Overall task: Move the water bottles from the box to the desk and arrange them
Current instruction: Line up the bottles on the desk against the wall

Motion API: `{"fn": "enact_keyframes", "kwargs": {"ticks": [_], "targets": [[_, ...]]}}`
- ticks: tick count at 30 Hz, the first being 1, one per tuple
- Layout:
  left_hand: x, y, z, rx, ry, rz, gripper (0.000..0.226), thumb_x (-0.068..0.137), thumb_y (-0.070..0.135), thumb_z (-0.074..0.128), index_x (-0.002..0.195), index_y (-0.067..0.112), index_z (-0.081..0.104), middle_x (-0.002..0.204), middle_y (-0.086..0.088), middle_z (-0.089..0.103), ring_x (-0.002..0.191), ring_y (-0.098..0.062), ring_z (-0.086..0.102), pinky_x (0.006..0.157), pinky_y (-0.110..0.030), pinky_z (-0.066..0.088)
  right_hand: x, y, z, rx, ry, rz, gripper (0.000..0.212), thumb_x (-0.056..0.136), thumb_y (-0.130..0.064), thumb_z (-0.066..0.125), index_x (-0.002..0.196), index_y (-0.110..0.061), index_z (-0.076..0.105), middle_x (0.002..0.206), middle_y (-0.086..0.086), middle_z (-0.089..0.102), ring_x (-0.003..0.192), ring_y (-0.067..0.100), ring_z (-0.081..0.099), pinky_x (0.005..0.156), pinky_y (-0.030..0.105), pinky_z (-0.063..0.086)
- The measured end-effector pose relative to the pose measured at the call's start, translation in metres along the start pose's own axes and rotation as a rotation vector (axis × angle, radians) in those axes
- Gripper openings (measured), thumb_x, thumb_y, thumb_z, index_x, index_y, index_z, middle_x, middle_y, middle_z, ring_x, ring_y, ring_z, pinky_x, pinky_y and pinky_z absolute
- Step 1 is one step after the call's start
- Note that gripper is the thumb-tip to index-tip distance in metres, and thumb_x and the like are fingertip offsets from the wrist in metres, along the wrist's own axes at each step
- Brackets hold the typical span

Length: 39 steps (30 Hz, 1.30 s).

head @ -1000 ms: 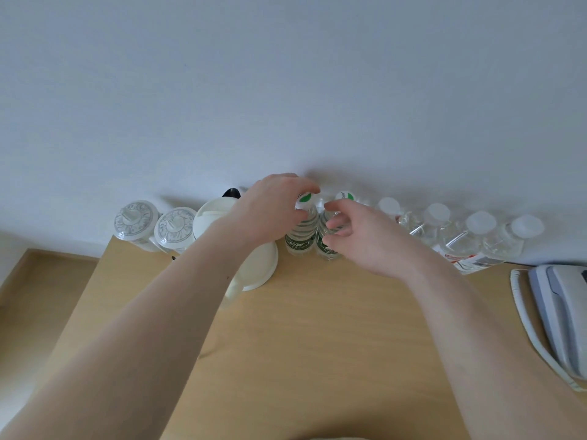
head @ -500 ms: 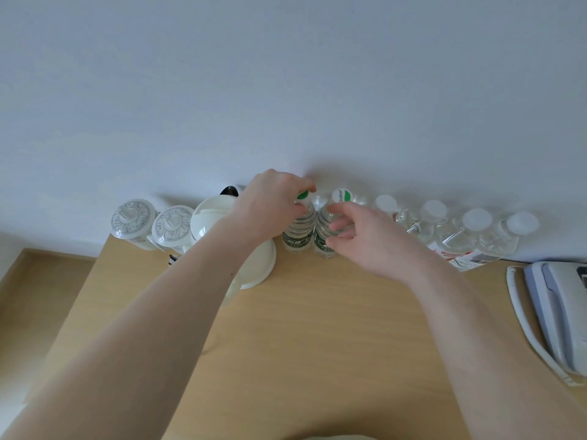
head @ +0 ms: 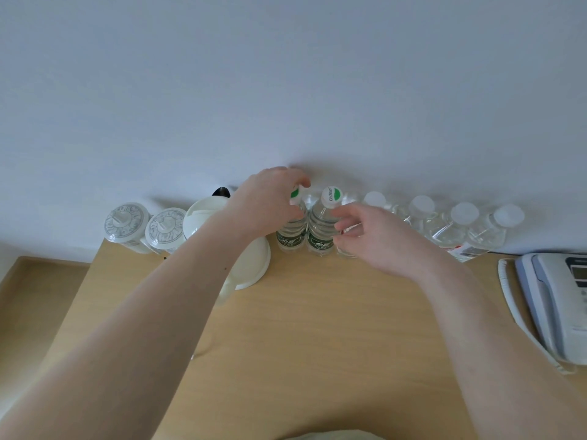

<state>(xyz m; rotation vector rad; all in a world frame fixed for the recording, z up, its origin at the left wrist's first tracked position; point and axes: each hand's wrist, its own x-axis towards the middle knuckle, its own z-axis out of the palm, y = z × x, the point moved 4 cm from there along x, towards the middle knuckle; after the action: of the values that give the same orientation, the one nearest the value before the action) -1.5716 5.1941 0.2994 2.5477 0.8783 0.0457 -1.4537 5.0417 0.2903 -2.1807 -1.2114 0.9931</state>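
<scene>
Two water bottles with green labels and green-and-white caps stand upright side by side at the back of the desk (head: pixel 317 328), against the wall. My left hand (head: pixel 270 204) grips the left bottle (head: pixel 289 231) around its neck and covers most of the cap. My right hand (head: pixel 371 239) holds the right bottle (head: pixel 319 230) with thumb and curled fingertips on its right side, and its cap is in full view. Several clear bottles with white caps (head: pixel 422 214) line the wall to the right. The box is out of view.
A white kettle (head: pixel 209 217) on its base stands just left of the bottles, partly under my left forearm. Two lidded cups (head: pixel 127 223) are further left. A desk phone (head: pixel 559 300) with a coiled cord lies at the right edge. The wall runs close behind the row.
Both green-label bottles have slid slightly back and left toward the wall with my hands on them. My right hand has slipped down off the cap onto the bottle's side.
</scene>
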Motion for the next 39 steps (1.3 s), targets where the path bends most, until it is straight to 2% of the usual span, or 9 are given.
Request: {"fn": "enact_keyframes", "kwargs": {"ticks": [3, 6, 11, 17, 21, 28, 30, 35, 39], "targets": [[0.0, 0.015, -0.001, 0.005, 0.036, 0.046, 0.049, 0.086, 0.034, 0.072, 0.133, 0.031, 0.057, 0.126, 0.008, 0.061, 0.11, -0.018, 0.059, 0.09, -0.035, 0.047, -0.002, 0.006, -0.006, -0.003, 0.02, 0.016, 0.042, 0.096, -0.023, 0.061, 0.137, -0.029, 0.055, 0.119, -0.013, 0.062, 0.104, 0.008, 0.063, 0.077, 0.025, 0.048], [0.003, 0.033, 0.002, -0.018, 0.074, 0.111, 0.05, 0.087, 0.036, 0.073, 0.134, 0.032, 0.056, 0.125, 0.01, 0.061, 0.112, -0.016, 0.06, 0.091, -0.035, 0.047, -0.005, 0.014, -0.01, 0.005, 0.04, 0.031, 0.038, 0.096, -0.024, 0.062, 0.133, -0.03, 0.057, 0.119, -0.013, 0.063, 0.102, 0.005, 0.064, 0.068, 0.023, 0.049], [0.009, 0.049, 0.017, 0.011, 0.033, 0.19, 0.043, 0.09, 0.029, 0.068, 0.132, 0.032, 0.06, 0.123, 0.009, 0.063, 0.106, -0.017, 0.06, 0.082, -0.028, 0.041, -0.008, 0.022, -0.016, 0.031, 0.044, 0.054, 0.039, 0.095, -0.025, 0.062, 0.131, -0.034, 0.056, 0.115, -0.02, 0.061, 0.097, 0.0, 0.063, 0.079, 0.031, 0.057], [0.017, 0.048, 0.025, 0.09, 0.023, 0.191, 0.034, 0.094, 0.019, 0.061, 0.126, 0.025, 0.069, 0.117, 0.003, 0.068, 0.099, -0.026, 0.062, 0.083, -0.033, 0.045, -0.01, 0.029, -0.019, 0.042, 0.057, 0.049, 0.041, 0.095, -0.026, 0.064, 0.135, -0.031, 0.056, 0.118, -0.017, 0.063, 0.098, -0.001, 0.063, 0.075, 0.025, 0.053], [0.018, 0.051, 0.025, 0.145, 0.036, 0.203, 0.033, 0.094, 0.019, 0.059, 0.124, 0.025, 0.07, 0.112, 0.002, 0.07, 0.097, -0.028, 0.062, 0.08, -0.035, 0.048, -0.011, 0.034, -0.022, 0.041, 0.062, 0.054, 0.041, 0.096, -0.025, 0.064, 0.136, -0.029, 0.056, 0.12, -0.013, 0.063, 0.103, 0.007, 0.063, 0.082, 0.027, 0.052], [0.017, 0.051, 0.024, 0.187, 0.012, 0.224, 0.03, 0.094, 0.017, 0.058, 0.12, 0.025, 0.071, 0.11, 0.001, 0.071, 0.095, -0.029, 0.062, 0.082, -0.041, 0.051, -0.009, 0.04, -0.021, 0.05, 0.063, 0.063, 0.04, 0.095, -0.024, 0.064, 0.134, -0.03, 0.057, 0.116, -0.015, 0.062, 0.101, 0.005, 0.062, 0.073, 0.021, 0.047], [0.017, 0.05, 0.024, 0.201, 0.005, 0.223, 0.029, 0.095, 0.018, 0.059, 0.12, 0.025, 0.071, 0.112, 0.002, 0.071, 0.096, -0.029, 0.062, 0.083, -0.041, 0.051, -0.008, 0.041, -0.019, 0.048, 0.053, 0.063, 0.04, 0.095, -0.025, 0.064, 0.135, -0.03, 0.056, 0.116, -0.016, 0.061, 0.101, 0.005, 0.062, 0.072, 0.02, 0.046], [0.019, 0.052, 0.024, 0.216, -0.023, 0.216, 0.032, 0.097, 0.021, 0.058, 0.126, 0.027, 0.069, 0.12, 0.007, 0.07, 0.101, -0.026, 0.062, 0.087, -0.039, 0.05, -0.007, 0.041, -0.018, 0.049, 0.051, 0.065, 0.04, 0.095, -0.026, 0.065, 0.134, -0.031, 0.057, 0.116, -0.017, 0.062, 0.102, 0.006, 0.064, 0.081, 0.026, 0.05], [0.018, 0.052, 0.024, 0.227, -0.041, 0.231, 0.031, 0.098, 0.02, 0.057, 0.126, 0.026, 0.069, 0.12, 0.008, 0.07, 0.099, -0.024, 0.061, 0.086, -0.038, 0.048, -0.007, 0.041, -0.02, 0.051, 0.041, 0.069, 0.041, 0.095, -0.028, 0.064, 0.135, -0.032, 0.056, 0.118, -0.017, 0.061, 0.102, 0.006, 0.064, 0.075, 0.024, 0.05]]}}
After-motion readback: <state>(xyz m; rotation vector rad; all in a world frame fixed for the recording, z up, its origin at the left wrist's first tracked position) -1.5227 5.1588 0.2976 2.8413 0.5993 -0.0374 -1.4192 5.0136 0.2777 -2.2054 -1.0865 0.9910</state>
